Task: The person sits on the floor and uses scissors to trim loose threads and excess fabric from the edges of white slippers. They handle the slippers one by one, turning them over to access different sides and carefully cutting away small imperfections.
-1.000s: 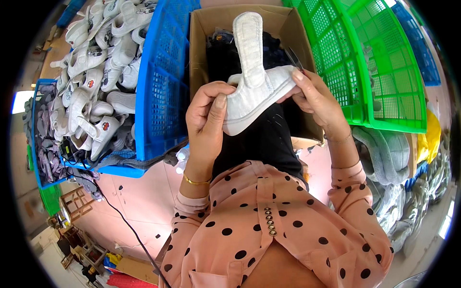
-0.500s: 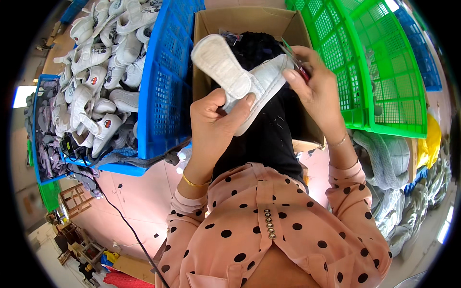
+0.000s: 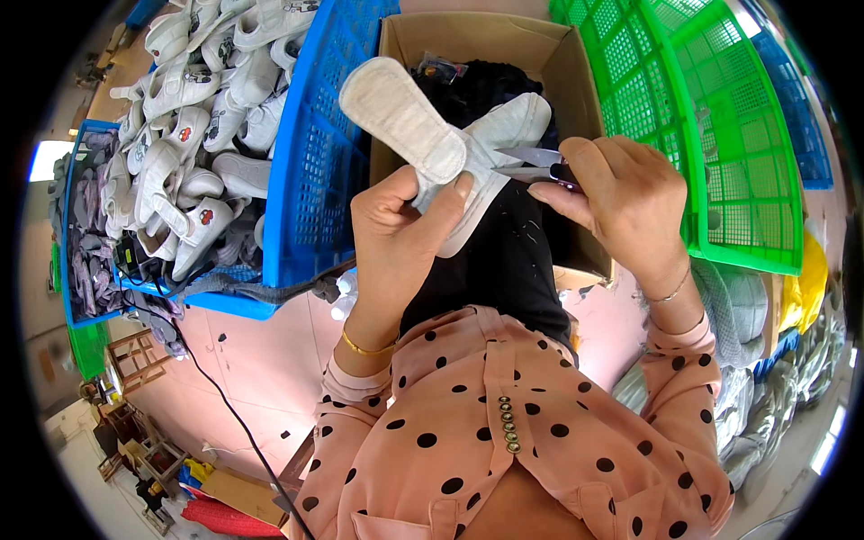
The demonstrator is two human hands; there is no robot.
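My left hand (image 3: pixel 400 225) grips a pale white shoe (image 3: pixel 508 124) over my lap, thumb on top. A rounded whitish flap (image 3: pixel 396 99), like an insole or tongue, sticks out to the upper left of it. In my right hand (image 3: pixel 630 198) is a pair of small scissors (image 3: pixel 535 156) with dark handles. The blades are spread apart and point left, at the shoe's right edge near its middle. Whether they touch a thread there is too small to tell.
A cardboard box (image 3: pixel 486 31) with dark, fuzzy material inside stands beyond my lap. On the left, a blue crate (image 3: pixel 315 171) is beside a heap of white shoes (image 3: pixel 193 171). A green crate (image 3: pixel 742 171) stands at right. A black cable (image 3: pixel 225 396) crosses the floor.
My right hand with the scissors has moved from the shoe's far end down and right to its side edge. The blades now show spread. The shoe has turned slightly in my left hand.
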